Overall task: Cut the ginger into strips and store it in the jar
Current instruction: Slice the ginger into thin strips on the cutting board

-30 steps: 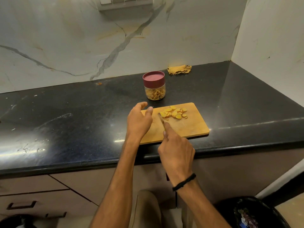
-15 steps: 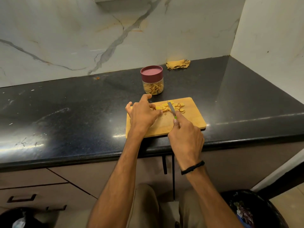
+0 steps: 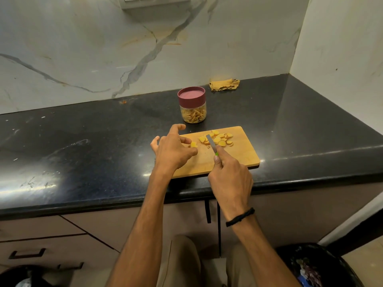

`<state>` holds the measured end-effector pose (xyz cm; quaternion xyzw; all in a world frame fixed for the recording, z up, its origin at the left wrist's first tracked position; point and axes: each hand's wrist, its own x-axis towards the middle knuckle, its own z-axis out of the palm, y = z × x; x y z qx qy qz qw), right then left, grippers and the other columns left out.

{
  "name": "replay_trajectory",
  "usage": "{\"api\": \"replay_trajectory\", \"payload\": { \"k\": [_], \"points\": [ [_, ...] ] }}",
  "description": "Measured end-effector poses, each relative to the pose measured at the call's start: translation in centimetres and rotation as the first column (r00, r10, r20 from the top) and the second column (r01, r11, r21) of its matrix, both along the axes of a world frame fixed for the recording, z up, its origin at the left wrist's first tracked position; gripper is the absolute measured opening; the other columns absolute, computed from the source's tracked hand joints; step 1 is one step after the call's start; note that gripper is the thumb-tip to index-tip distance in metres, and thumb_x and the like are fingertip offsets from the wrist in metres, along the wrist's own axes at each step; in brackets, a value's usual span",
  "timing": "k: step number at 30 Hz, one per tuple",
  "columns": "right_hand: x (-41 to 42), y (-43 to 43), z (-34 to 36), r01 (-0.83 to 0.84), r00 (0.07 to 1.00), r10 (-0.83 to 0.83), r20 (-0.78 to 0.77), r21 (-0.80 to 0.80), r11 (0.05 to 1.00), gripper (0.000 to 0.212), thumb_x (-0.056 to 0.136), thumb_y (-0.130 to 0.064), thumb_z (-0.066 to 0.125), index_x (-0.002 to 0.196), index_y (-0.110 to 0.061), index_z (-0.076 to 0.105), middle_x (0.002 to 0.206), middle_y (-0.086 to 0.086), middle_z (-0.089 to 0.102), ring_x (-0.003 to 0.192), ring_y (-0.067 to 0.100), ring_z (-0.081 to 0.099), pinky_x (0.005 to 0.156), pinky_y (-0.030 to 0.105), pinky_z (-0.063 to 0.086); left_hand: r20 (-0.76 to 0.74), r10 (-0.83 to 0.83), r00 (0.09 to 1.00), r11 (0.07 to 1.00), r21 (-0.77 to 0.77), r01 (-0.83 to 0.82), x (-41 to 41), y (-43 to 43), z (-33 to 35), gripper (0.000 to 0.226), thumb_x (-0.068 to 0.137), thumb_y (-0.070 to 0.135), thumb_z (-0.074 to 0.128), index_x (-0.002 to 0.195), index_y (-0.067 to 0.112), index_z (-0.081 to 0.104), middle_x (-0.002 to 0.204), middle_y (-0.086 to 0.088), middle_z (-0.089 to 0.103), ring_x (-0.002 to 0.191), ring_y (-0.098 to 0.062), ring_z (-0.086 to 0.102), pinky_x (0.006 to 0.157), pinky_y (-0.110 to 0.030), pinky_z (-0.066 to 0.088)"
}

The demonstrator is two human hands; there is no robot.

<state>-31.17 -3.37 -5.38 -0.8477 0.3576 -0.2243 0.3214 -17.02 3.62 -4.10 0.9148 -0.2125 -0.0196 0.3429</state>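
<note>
By the left hand (image 3: pixel 174 148), fingertips closed, one ginger slice (image 3: pixel 193 144) is pinched at the board's (image 3: pixel 238 158) nine o'clock. The knife (image 3: pixel 211 142) is clamped in the right hand (image 3: pixel 230 177). At one o'clock, uncut slices (image 3: pixel 220 138) are left; some strips (image 3: pixel 192 116) are already stored in the lidded jar (image 3: pixel 192 100) at eleven.

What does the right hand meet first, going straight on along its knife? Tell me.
Likely the ginger slices: the right hand points its knife into the heap's left side. Beyond stands the jar, though depth is unclear.
</note>
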Motion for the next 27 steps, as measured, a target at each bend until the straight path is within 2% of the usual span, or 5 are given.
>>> {"api": "replay_trajectory", "payload": {
  "k": [4, 11, 16, 22, 27],
  "points": [
    [0.3, 0.2, -0.2, -0.016, 1.000, 0.016, -0.005, 0.004, 1.000, 0.042, 0.103, -0.032, 0.042, 0.145, -0.035, 0.041, 0.102, -0.006, 0.067, 0.076, 0.006, 0.046, 0.064, 0.020, 0.041, -0.003, -0.015, 1.000, 0.999, 0.047, 0.015, -0.1, 0.0, 0.0, 0.077, 0.078, 0.029, 0.083, 0.142, 0.034, 0.040, 0.096, 0.021, 0.063, 0.125, -0.014, 0.055, 0.123, -0.050, 0.005],
    [0.0, 0.0, -0.2, -0.023, 1.000, 0.023, -0.010, 0.021, 1.000, 0.043, 0.103, -0.032, 0.042, 0.146, -0.036, 0.039, 0.094, -0.006, 0.064, 0.073, 0.006, 0.046, 0.061, 0.019, 0.038, -0.030, -0.023, 0.999, 0.999, 0.023, 0.024, 0.8, 0.5, -0.5, 0.066, 0.075, 0.031, 0.084, 0.134, 0.035, 0.054, 0.112, 0.018, 0.064, 0.123, -0.015, 0.055, 0.117, -0.054, 0.029],
    [-0.1, 0.2, -0.1, -0.028, 0.999, 0.028, -0.017, 0.011, 1.000, 0.042, 0.103, -0.032, 0.042, 0.145, -0.037, 0.039, 0.087, -0.006, 0.061, 0.070, 0.007, 0.044, 0.056, 0.018, 0.033, 0.068, 0.019, 0.998, 0.992, 0.121, -0.027, 0.1, 0.8, 0.4, 0.050, 0.081, 0.038, 0.080, 0.128, 0.035, 0.064, 0.135, 0.009, 0.061, 0.136, -0.019, 0.043, 0.120, -0.050, 0.015],
    [0.0, 0.6, -0.2, -0.035, 0.999, 0.035, -0.020, 0.003, 0.999, 0.041, 0.103, -0.032, 0.041, 0.143, -0.036, 0.042, 0.096, -0.004, 0.067, 0.076, 0.008, 0.044, 0.065, 0.024, 0.038, 0.101, -0.005, 0.995, 0.983, 0.181, -0.014, 0.1, 0.4, -0.3, 0.039, 0.083, 0.043, 0.075, 0.121, 0.037, 0.069, 0.132, 0.007, 0.062, 0.131, -0.021, 0.044, 0.115, -0.048, 0.015],
    [-0.2, 0.8, -0.2, -0.064, 0.997, 0.062, -0.041, -0.033, 0.997, 0.042, 0.103, -0.031, 0.040, 0.144, -0.038, 0.040, 0.084, -0.007, 0.057, 0.073, 0.009, 0.043, 0.062, 0.024, 0.032, 0.110, -0.024, 0.994, 0.976, 0.217, -0.001, 0.3, 0.4, -0.7, 0.032, 0.083, 0.045, 0.074, 0.115, 0.041, 0.071, 0.130, 0.008, 0.062, 0.129, -0.022, 0.045, 0.113, -0.047, 0.018]
  ]
}}
